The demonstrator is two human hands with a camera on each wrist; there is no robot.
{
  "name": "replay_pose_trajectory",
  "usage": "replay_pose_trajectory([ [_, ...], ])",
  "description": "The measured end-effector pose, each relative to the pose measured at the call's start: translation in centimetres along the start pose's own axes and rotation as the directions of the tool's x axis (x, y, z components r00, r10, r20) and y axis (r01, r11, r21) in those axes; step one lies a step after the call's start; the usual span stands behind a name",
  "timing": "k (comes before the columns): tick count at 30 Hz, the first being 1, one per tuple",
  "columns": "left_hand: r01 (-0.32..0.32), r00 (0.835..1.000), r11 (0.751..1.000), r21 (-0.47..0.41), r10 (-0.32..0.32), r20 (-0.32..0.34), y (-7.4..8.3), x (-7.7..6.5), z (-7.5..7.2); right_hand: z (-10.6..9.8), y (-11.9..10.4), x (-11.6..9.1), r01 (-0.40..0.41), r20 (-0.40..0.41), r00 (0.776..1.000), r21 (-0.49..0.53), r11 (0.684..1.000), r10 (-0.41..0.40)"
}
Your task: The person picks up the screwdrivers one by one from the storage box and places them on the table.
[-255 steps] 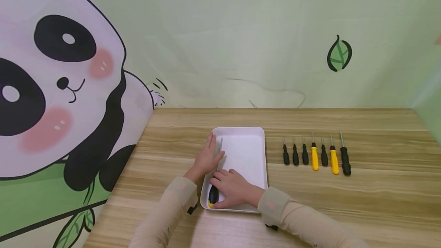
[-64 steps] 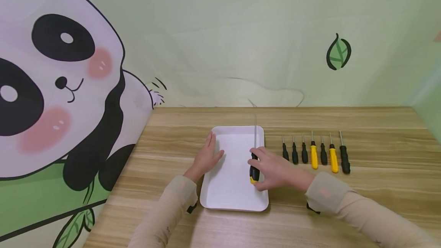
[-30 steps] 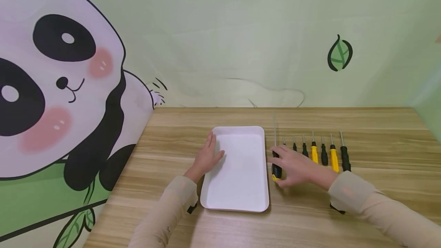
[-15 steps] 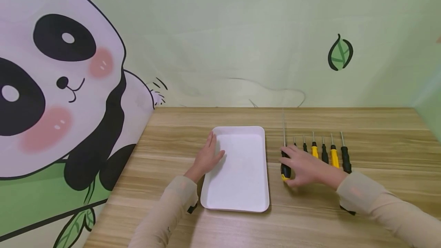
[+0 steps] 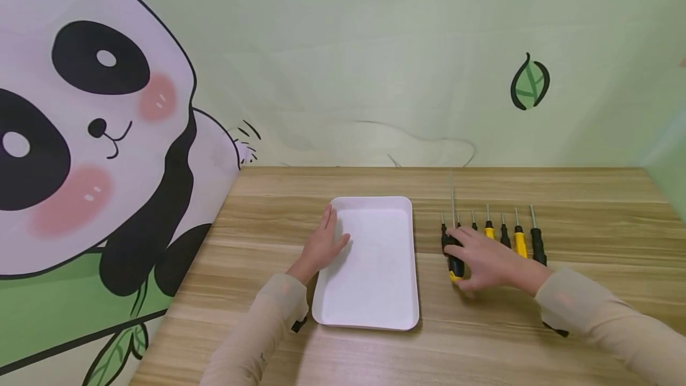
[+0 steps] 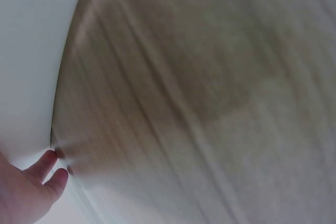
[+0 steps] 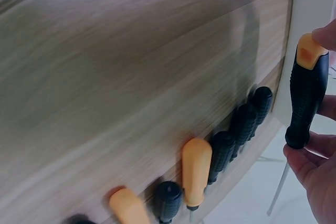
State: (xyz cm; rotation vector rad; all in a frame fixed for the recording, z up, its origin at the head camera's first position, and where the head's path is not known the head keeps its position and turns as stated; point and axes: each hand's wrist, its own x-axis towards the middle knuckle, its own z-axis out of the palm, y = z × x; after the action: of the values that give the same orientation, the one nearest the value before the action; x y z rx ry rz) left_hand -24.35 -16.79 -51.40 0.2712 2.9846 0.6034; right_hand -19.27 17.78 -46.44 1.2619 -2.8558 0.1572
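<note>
My right hand [image 5: 485, 261] grips a long screwdriver [image 5: 456, 267] by its black handle with a yellow end; its thin shaft points toward the wall. In the right wrist view the thumb is at the yellow end of the screwdriver [image 7: 307, 93] and fingertips pinch the handle's other end. The held tool passes above the left end of a row of screwdrivers, partly hiding a few. My left hand [image 5: 320, 248] lies with straight fingers along the left rim of a white tray [image 5: 375, 267], thumb over its inside. In the left wrist view, fingertips of the left hand [image 6: 34, 187] show at the tray's edge.
To the tray's right, several smaller screwdrivers lie side by side, including a yellow-handled screwdriver [image 5: 520, 243] and a larger black screwdriver [image 5: 538, 246] at the right end. They lie on a wooden table [image 5: 600, 290]. A wall with a panda print [image 5: 107, 136] stands behind.
The screwdriver, earlier lying in the tray's left side, has been lifted out and carried right by my right hand, past the tray's rim to the row. My left hand has stayed put.
</note>
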Motion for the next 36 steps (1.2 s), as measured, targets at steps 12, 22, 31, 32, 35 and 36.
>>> replay_pose_trajectory([
  [12, -0.016, 1.0, 1.0, 0.007, 0.016, -0.011, 0.2, 0.0, -0.2, -0.1, 1.2, -1.1, 0.016, -0.02, 1.0, -0.045, 0.999, -0.017],
  [22, -0.014, 1.0, 1.0, 0.022, 0.014, -0.008, 0.2, 0.0, -0.1, -0.2, 2.2, -2.0, 0.008, -0.027, 1.0, -0.057, 0.998, -0.01],
  [31, -0.021, 1.0, 0.999, 0.025, 0.021, -0.002, 0.2, -0.1, -0.2, -0.2, 3.2, -2.9, 0.05, -0.111, 0.992, -0.112, 0.992, -0.063],
  [32, -0.02, 1.0, 1.0, 0.023, 0.02, -0.001, 0.3, -0.2, -0.2, -0.2, 3.3, -3.1, 0.047, -0.113, 0.992, -0.115, 0.992, -0.06],
  [35, -0.014, 1.0, 1.0, 0.013, 0.014, 0.004, 0.3, -0.2, -0.3, -0.2, 3.7, -3.5, 0.041, -0.116, 0.992, -0.128, 0.991, -0.056],
  [36, -0.013, 1.0, 1.0, 0.008, 0.013, 0.003, 0.3, -0.2, -0.3, -0.2, 3.8, -3.7, 0.04, -0.117, 0.992, -0.132, 0.99, -0.055],
])
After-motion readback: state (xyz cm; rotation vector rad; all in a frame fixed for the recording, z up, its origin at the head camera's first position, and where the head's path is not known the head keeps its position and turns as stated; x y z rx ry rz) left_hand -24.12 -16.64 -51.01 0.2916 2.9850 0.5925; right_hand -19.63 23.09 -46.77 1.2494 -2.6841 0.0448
